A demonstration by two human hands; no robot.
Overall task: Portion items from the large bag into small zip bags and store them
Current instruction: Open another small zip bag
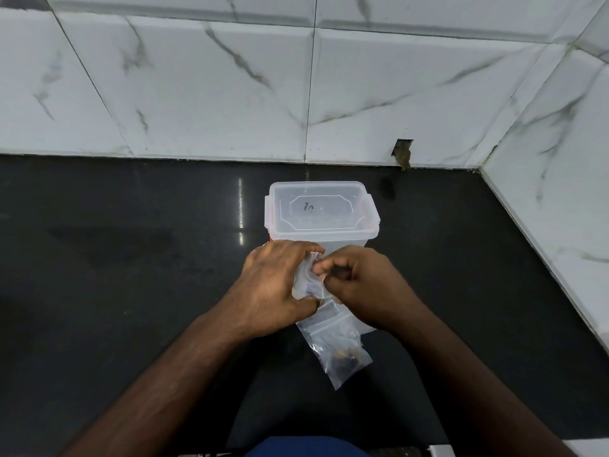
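My left hand (275, 285) and my right hand (359, 285) meet over a clear plastic bag (308, 280) just in front of the tub, both pinching its top. My right fingertips are closed at the bag's opening. A small clear zip bag (339, 354) holding a few dark and brownish items lies on the counter below my hands. A clear plastic tub (321, 209) with a snap-on lid stands behind my hands, lid shut. Whether the held bag is the large one or a small one is unclear; my hands hide most of it.
The black counter (131, 275) runs back to white marble-look wall tiles (214, 94) and to a side wall (560, 209) on the right. A chipped hole (402, 153) sits at the base of the back wall.
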